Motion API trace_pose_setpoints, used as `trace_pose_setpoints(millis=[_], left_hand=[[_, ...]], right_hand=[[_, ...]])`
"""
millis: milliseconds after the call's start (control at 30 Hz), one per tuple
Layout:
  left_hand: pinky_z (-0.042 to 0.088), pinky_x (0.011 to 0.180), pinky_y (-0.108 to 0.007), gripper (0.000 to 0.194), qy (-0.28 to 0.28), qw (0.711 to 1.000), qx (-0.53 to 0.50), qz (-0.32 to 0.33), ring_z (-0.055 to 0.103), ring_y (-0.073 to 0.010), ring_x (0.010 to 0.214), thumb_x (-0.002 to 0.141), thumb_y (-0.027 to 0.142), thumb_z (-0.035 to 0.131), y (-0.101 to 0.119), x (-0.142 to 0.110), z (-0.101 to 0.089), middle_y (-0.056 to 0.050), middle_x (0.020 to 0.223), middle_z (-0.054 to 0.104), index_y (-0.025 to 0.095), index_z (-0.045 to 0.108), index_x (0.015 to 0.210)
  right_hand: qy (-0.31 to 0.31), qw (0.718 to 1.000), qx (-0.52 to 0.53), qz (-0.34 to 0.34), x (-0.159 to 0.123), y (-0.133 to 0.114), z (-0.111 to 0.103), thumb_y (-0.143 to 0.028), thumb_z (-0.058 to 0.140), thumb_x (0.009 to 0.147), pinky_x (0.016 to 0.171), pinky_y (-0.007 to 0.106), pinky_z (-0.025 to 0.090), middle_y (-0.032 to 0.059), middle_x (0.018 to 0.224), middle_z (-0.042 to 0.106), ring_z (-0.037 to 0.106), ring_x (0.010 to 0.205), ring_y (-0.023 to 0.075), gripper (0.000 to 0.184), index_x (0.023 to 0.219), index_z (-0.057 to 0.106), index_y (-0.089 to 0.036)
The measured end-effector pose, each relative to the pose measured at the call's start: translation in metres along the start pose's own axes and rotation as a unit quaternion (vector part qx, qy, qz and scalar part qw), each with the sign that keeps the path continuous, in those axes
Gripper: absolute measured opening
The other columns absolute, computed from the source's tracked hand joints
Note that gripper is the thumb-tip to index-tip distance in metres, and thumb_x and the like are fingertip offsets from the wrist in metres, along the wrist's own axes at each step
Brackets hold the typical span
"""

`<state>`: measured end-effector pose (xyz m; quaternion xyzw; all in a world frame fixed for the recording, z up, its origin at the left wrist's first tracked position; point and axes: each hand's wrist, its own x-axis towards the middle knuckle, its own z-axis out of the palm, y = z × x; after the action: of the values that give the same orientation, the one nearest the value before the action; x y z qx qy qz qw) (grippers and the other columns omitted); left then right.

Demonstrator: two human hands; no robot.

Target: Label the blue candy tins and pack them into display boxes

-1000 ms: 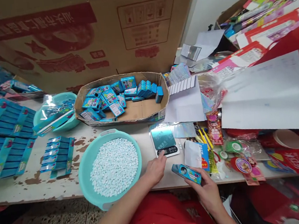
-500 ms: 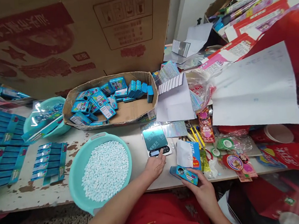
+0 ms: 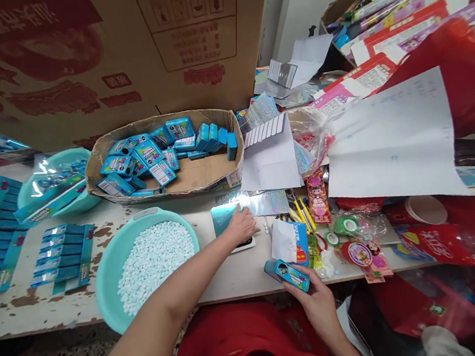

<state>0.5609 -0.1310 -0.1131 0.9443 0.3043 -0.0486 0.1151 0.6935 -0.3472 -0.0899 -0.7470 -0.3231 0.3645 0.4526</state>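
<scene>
My left hand [image 3: 242,225] reaches over the right part of a small digital scale [image 3: 223,216], fingers stretched forward and nothing visible in them. It hides most of the scale's buttons and display. My right hand [image 3: 316,300] grips a small blue candy box [image 3: 292,275] near the table's front edge, tilted, with what looks like a flap at its left end. Left of the scale stands a turquoise basin [image 3: 106,291] holding many small pale candies [image 3: 157,263]. A few white pieces [image 3: 267,227] lie right of the scale.
Behind is a low cardboard tray [image 3: 203,176] of blue boxes, against a large carton [image 3: 122,54]. Stacked blue boxes [image 3: 61,256] and another basin [image 3: 53,203] stand left. Papers [image 3: 390,139], tape rolls [image 3: 348,224], yellow cutters [image 3: 304,213] and wrappers crowd the right.
My left hand has moved forward from the scale's front buttons to above its right side. My right hand still holds the candy box. The whole view has shifted slightly.
</scene>
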Motion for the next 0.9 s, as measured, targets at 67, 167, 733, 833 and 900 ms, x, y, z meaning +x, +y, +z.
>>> trace_pose_setpoints(millis=[67, 167, 733, 833, 900], left_hand=[[0.025, 0.104, -0.054, 0.022, -0.004, 1.0, 0.005, 0.012, 0.048, -0.0291, 0.114, 0.085, 0.035, 0.056, -0.004, -0.02, 0.003, -0.012, 0.097, 0.066, 0.017, 0.067, 0.081], [0.024, 0.106, -0.053, 0.02, 0.019, 0.999, -0.008, 0.036, 0.041, -0.0291, 0.126, 0.088, 0.032, 0.052, -0.009, -0.051, -0.001, -0.012, 0.12, 0.06, 0.018, 0.064, 0.097], [0.036, 0.098, -0.043, 0.04, 0.163, 0.922, -0.062, -0.345, 0.045, -0.0284, 0.121, 0.088, 0.038, 0.047, -0.033, -0.252, 0.028, -0.011, 0.132, 0.052, 0.022, 0.053, 0.124], [0.034, 0.098, -0.045, 0.04, 0.141, 0.924, -0.068, -0.349, 0.046, -0.0295, 0.118, 0.087, 0.039, 0.048, -0.041, -0.251, 0.036, -0.01, 0.129, 0.054, 0.024, 0.054, 0.124], [0.036, 0.092, -0.044, 0.032, 0.164, 0.912, -0.087, -0.365, 0.052, -0.0292, 0.106, 0.087, 0.037, 0.048, -0.048, -0.249, 0.036, -0.011, 0.113, 0.061, 0.023, 0.06, 0.114]], right_hand=[[0.002, 1.0, 0.002, 0.0, 0.001, 0.0, 0.003, -0.039, 0.075, 0.057, 0.079, 0.039, 0.05, 0.0058, 0.091, 0.068, 0.062, 0.082, 0.0237, 0.038, 0.089, 0.07, -0.02], [0.0, 1.0, 0.007, 0.006, 0.003, -0.004, 0.008, -0.039, 0.075, 0.056, 0.077, 0.038, 0.051, 0.0057, 0.089, 0.068, 0.062, 0.08, 0.0233, 0.039, 0.089, 0.07, -0.02], [-0.083, 0.992, -0.023, -0.094, 0.029, -0.048, 0.055, -0.045, 0.075, 0.06, 0.077, 0.037, 0.049, 0.0068, 0.091, 0.065, 0.06, 0.084, 0.0231, 0.041, 0.091, 0.068, -0.02], [-0.081, 0.993, -0.025, -0.086, 0.039, -0.055, 0.067, -0.046, 0.075, 0.058, 0.077, 0.036, 0.049, 0.0061, 0.093, 0.065, 0.06, 0.085, 0.0231, 0.044, 0.093, 0.067, -0.019], [-0.087, 0.991, -0.023, -0.095, 0.045, -0.062, 0.078, -0.045, 0.074, 0.059, 0.077, 0.036, 0.049, 0.0054, 0.092, 0.064, 0.06, 0.086, 0.023, 0.043, 0.093, 0.066, -0.019]])
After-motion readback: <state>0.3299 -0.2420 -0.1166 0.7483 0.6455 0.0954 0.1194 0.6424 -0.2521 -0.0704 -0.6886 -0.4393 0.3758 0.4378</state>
